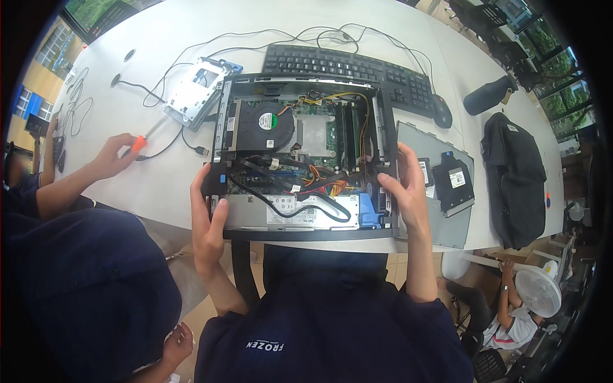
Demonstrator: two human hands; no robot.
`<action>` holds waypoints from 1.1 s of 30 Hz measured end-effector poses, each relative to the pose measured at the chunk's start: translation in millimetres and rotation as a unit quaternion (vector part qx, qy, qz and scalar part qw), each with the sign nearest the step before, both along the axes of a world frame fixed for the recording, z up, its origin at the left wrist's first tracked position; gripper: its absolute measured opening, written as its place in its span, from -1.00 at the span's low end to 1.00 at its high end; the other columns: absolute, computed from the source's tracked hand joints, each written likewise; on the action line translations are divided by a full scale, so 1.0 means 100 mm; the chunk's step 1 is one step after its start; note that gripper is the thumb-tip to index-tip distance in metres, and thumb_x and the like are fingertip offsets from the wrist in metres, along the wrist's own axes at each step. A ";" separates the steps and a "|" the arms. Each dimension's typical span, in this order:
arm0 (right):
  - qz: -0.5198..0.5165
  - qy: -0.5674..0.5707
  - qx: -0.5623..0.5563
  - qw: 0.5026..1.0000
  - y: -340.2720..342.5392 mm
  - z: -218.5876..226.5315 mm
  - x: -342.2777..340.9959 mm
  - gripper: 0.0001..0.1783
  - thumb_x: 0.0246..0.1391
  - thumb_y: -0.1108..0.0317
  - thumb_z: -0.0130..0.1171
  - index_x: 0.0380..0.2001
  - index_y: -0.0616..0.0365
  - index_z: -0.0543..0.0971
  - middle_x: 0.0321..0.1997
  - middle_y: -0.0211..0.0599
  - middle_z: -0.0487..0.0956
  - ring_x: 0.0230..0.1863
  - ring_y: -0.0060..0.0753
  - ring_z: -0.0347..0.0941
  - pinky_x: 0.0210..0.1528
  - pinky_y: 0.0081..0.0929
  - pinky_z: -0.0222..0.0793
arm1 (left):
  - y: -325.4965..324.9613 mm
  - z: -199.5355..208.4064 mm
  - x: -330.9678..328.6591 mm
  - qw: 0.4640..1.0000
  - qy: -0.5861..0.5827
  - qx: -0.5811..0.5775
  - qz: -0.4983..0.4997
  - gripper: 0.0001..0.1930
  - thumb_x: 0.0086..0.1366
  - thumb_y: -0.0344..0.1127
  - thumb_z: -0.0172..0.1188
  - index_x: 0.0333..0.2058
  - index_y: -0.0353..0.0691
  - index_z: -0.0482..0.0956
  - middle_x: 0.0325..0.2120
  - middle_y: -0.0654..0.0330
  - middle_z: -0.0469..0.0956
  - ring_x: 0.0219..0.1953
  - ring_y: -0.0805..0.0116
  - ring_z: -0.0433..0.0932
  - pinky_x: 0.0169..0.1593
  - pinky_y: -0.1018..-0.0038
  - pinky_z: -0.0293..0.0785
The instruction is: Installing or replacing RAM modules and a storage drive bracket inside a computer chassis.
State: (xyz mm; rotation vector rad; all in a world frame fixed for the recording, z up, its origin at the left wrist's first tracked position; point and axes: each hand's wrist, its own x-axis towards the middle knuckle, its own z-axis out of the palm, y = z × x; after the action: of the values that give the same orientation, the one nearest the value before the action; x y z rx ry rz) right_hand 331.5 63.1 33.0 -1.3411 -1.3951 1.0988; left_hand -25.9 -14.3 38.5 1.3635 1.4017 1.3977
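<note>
An opened desktop computer case [385, 121] lies at the table's near edge, its inside facing up. My left hand [207, 226] grips its left side, thumb on the top near the corner. On the right side, my right hand [408, 195] holds the wall, thumb resting over the rim. Inside the case sit a round black fan [271, 124], a green circuit board [313, 108] and a silver power supply [246, 209]. Black and coloured cables [335, 187] cross the middle. A blue plastic latch [368, 214] is close to my right hand.
At left a co-worker's hand [118, 155] holds an orange-handled screwdriver [138, 143] near a metal drive bracket [196, 96]. Behind the case are a keyboard [345, 67] and a mouse [441, 112]. To the right lie a metal side panel [453, 223], a black bag [514, 185] and a dark bottle [485, 97].
</note>
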 end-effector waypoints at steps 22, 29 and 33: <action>0.047 -0.015 -0.008 0.999 0.40 0.05 0.02 -0.41 0.23 0.41 0.30 0.23 0.23 0.27 0.10 -0.18 0.42 0.06 -0.46 0.48 0.13 -0.48 0.47 | 1.48 0.14 -1.07 0.883 0.449 0.035 0.131 -0.22 0.22 -0.13 0.41 0.33 -0.38 0.35 0.22 -0.19 0.45 0.28 -0.17 0.44 0.37 0.11 0.33; 0.049 -0.005 -0.023 0.999 0.41 0.11 -0.04 -0.43 0.23 0.45 0.26 0.23 0.21 0.26 0.10 -0.19 0.42 -0.01 -0.50 0.52 -0.02 -0.56 0.52 | 2.29 0.16 -1.24 0.790 0.571 -0.223 0.012 0.38 -0.20 0.32 0.56 0.51 -0.29 0.08 0.23 -0.37 0.39 0.30 -0.30 0.39 0.39 0.05 0.28; 0.040 0.001 -0.028 0.999 0.39 0.12 -0.05 -0.43 0.22 0.45 0.25 0.23 0.21 0.27 0.10 -0.18 0.43 -0.04 -0.50 0.54 -0.06 -0.57 0.53 | 2.37 0.15 -1.26 0.820 0.526 -0.227 0.007 0.34 -0.17 0.25 0.55 0.50 -0.30 0.09 0.22 -0.40 0.39 0.28 -0.29 0.41 0.35 0.03 0.33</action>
State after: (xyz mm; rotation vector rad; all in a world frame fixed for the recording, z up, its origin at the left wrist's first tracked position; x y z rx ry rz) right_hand 326.4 102.2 44.6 -1.3326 -1.4365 1.2001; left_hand -151.8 222.2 53.2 1.8447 2.2199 0.1336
